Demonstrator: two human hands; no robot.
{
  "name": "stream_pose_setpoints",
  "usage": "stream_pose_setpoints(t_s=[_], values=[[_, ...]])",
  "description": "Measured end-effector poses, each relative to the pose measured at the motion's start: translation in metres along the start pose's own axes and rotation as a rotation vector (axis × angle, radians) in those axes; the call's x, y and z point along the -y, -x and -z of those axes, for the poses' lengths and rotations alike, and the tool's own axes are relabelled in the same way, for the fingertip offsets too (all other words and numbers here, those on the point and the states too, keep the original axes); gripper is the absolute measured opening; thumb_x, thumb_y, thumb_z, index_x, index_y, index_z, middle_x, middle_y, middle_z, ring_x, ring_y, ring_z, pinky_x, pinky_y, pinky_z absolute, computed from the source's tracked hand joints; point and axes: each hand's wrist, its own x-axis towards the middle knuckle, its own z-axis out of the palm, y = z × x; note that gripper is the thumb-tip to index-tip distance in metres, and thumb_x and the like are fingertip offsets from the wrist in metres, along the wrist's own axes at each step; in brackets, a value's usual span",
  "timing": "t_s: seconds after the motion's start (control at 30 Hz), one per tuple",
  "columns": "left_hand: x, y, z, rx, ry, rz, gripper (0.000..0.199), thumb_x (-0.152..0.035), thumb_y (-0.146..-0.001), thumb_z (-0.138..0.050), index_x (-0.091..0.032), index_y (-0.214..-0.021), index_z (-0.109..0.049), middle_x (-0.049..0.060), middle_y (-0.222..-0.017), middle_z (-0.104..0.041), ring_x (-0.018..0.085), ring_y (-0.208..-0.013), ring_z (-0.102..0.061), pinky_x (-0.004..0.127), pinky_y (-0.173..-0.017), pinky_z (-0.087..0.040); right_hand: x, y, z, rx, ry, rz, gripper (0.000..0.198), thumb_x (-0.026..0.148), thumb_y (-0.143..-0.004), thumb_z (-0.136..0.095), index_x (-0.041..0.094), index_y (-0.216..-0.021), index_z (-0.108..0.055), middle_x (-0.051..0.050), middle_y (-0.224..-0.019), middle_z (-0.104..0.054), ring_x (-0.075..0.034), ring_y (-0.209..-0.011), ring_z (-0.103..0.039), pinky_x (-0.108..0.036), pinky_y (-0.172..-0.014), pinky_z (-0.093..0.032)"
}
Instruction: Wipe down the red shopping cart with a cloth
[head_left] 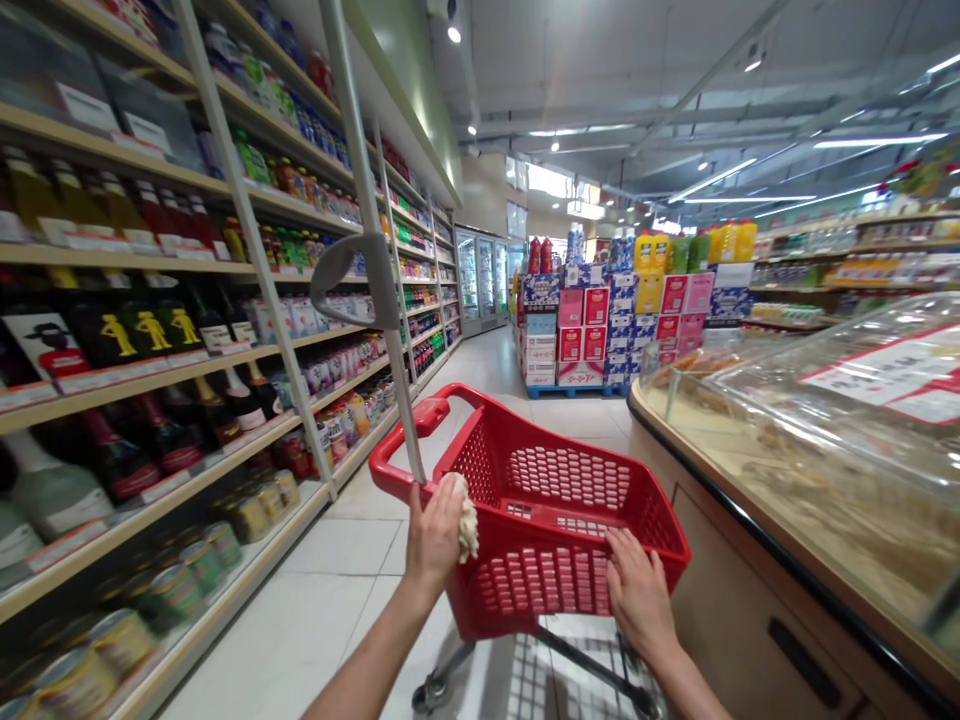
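Observation:
A red plastic shopping cart (pixel 540 520) with a tall grey pole and grey grip (pixel 360 280) stands in front of me, side on. My left hand (pixel 437 530) presses a crumpled cream cloth (pixel 466 522) to the cart's side, just below the rim near the handle end. Part of the cloth is hidden behind the fingers. My right hand (pixel 637 585) holds the near side wall of the cart toward its other end, with the fingertips at the rim. The slotted basket shows no goods inside.
Shelves (pixel 225 350) of bottles and cans line the left. A display counter (pixel 757 500) with clear plastic covers stands close on the right. Stacked drink cartons (pixel 585 340) sit on a blue pallet (pixel 577 391) ahead. Glass-door fridges (pixel 480 275) stand farther back.

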Motion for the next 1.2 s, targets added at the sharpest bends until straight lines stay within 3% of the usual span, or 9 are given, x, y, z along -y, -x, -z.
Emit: stream_pose_setpoints(t_s=[0.17,0.33,0.57,0.73,0.8,0.9,0.97,1.1,1.2], values=[[-0.024,0.006,-0.009,0.053,0.044,-0.248,0.041,-0.01,-0.081,-0.03,-0.019,-0.118,-0.047,0.004,-0.123,-0.052,0.013,-0.116,-0.043,0.039,-0.107,-0.01,-0.001,0.0,0.005,0.016,0.012,0.042,0.042,0.021,-0.08,-0.028,0.015,-0.112,-0.055,-0.008,-0.119,-0.054,-0.021,-0.114,-0.044,-0.044,-0.095,-0.03],[0.004,-0.001,0.001,0.002,-0.005,0.001,0.041,-0.008,-0.081,-0.028,-0.018,-0.115,-0.049,0.007,-0.122,-0.053,0.016,-0.112,-0.048,0.044,-0.106,-0.005,-0.003,0.001,0.003,0.029,0.017,0.023,0.042,0.02,-0.08,-0.028,0.016,-0.113,-0.054,-0.007,-0.12,-0.053,-0.02,-0.116,-0.042,-0.043,-0.097,-0.028],[-0.023,0.001,-0.011,0.025,0.054,-0.19,0.044,-0.007,-0.08,-0.031,-0.021,-0.119,-0.045,0.004,-0.119,-0.055,0.013,-0.113,-0.047,0.039,-0.107,-0.014,-0.004,0.0,0.006,0.053,0.002,0.054,0.043,0.017,-0.077,-0.031,0.017,-0.115,-0.053,-0.007,-0.122,-0.052,-0.02,-0.116,-0.042,-0.043,-0.097,-0.029],[0.011,-0.009,-0.002,-0.063,0.016,0.014,0.039,-0.009,-0.078,-0.032,-0.017,-0.113,-0.049,0.011,-0.118,-0.055,0.02,-0.107,-0.052,0.053,-0.102,-0.018,-0.003,0.0,0.009,0.073,-0.007,0.02,0.045,0.017,-0.078,-0.029,0.015,-0.117,-0.051,-0.008,-0.123,-0.051,-0.02,-0.118,-0.04,-0.045,-0.098,-0.027],[0.001,-0.008,-0.003,-0.049,0.044,-0.01,0.04,-0.008,-0.078,-0.031,-0.018,-0.113,-0.048,0.01,-0.117,-0.056,0.02,-0.108,-0.052,0.051,-0.103,-0.02,-0.002,0.001,0.007,0.057,-0.007,0.01,0.044,0.017,-0.078,-0.028,0.013,-0.116,-0.052,-0.009,-0.123,-0.051,-0.021,-0.118,-0.04,-0.045,-0.098,-0.026],[-0.028,-0.004,-0.01,0.006,0.131,-0.158,0.043,-0.006,-0.079,-0.03,-0.02,-0.116,-0.046,0.004,-0.118,-0.056,0.014,-0.111,-0.049,0.043,-0.105,-0.02,-0.004,0.001,0.008,0.066,-0.01,0.039,0.045,0.016,-0.077,-0.029,0.015,-0.116,-0.051,-0.007,-0.123,-0.051,-0.02,-0.118,-0.041,-0.044,-0.097,-0.028],[-0.032,-0.004,-0.01,0.008,0.154,-0.187,0.043,-0.006,-0.08,-0.03,-0.022,-0.116,-0.047,0.002,-0.117,-0.057,0.013,-0.11,-0.049,0.041,-0.106,-0.017,-0.007,0.001,0.009,0.08,-0.018,0.061,0.045,0.016,-0.077,-0.03,0.017,-0.117,-0.051,-0.006,-0.123,-0.051,-0.02,-0.118,-0.041,-0.043,-0.097,-0.028],[0.0,-0.007,-0.003,-0.08,0.063,0.0,0.039,-0.009,-0.08,-0.031,-0.018,-0.113,-0.049,0.008,-0.118,-0.056,0.018,-0.107,-0.052,0.049,-0.105,-0.009,-0.007,0.002,0.009,0.071,-0.035,0.028,0.044,0.016,-0.077,-0.03,0.016,-0.116,-0.051,-0.007,-0.123,-0.051,-0.02,-0.119,-0.039,-0.045,-0.098,-0.027],[-0.006,-0.004,-0.005,-0.084,0.049,0.01,0.039,-0.01,-0.08,-0.032,-0.017,-0.114,-0.049,0.009,-0.118,-0.056,0.018,-0.108,-0.051,0.049,-0.105,-0.01,-0.006,0.003,0.007,0.045,-0.041,0.005,0.044,0.016,-0.077,-0.03,0.015,-0.115,-0.052,-0.008,-0.123,-0.051,-0.021,-0.119,-0.039,-0.045,-0.098,-0.027]])
